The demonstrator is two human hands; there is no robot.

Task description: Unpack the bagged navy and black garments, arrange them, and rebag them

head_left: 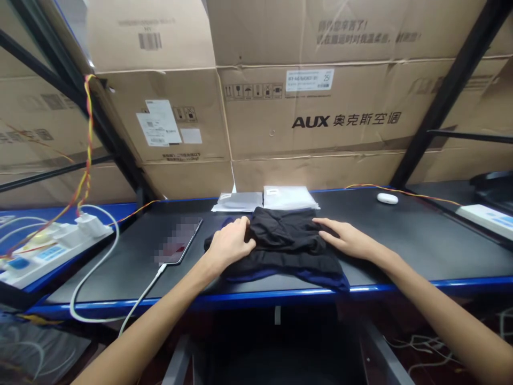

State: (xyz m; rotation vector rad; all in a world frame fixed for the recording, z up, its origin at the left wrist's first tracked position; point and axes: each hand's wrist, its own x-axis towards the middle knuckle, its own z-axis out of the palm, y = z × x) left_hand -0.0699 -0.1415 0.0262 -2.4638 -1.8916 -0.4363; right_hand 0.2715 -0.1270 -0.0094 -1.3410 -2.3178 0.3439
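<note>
A crumpled black garment [286,235] with dark blue fabric [320,278] along its lower edge lies on the dark tabletop, reaching close to the front edge. My left hand [232,241] is on its left side, fingers curled and thumb pressing in, gripping the cloth. At the right side, my right hand [344,238] has its fingers stretched out and apart, with the fingertips touching the garment's edge. Just behind the garment lie two stacks of clear plastic bags, a left stack [240,201] and a right stack [289,197]. What kind of garment it is, I cannot tell.
A phone [180,243] on a white charging cable [148,291] lies left of the garment. Power strips stand at the left [52,248] and right [491,219]. A small white case [387,198] sits at the back right. Cardboard [264,117] walls off the back between black posts.
</note>
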